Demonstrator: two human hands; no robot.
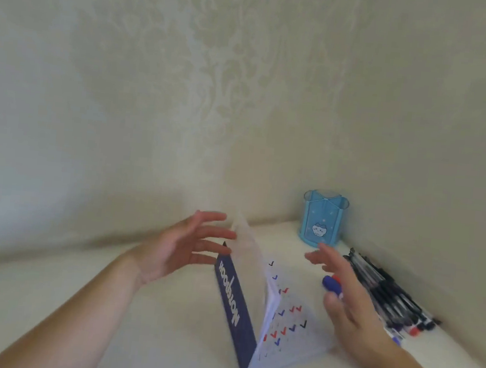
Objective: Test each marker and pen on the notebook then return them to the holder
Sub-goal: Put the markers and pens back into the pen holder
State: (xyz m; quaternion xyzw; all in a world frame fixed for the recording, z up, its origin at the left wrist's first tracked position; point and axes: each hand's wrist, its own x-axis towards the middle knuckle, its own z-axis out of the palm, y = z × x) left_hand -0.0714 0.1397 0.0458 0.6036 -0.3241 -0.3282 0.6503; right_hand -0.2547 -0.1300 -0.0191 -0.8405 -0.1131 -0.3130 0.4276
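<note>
I am watching both hands working the notebook (255,311), which is lying on the white table (100,333) with its dark blue cover (233,308) and some pages standing up. My left hand (181,246) is spread, its straight fingertips touching the raised page (248,253). My right hand (352,303) is hovering open over the tick-marked page, fingers relaxed; a blue and red marker (331,284) is showing just behind it, and I cannot tell whether the hand is touching it. The blue holder (322,220) is standing in the corner with no pens showing in it, while the pile of pens (388,298) is lying beside it on the right. I am judging this as page-turning for a fresh sheet; next, 1 pen needs picking up.
</note>
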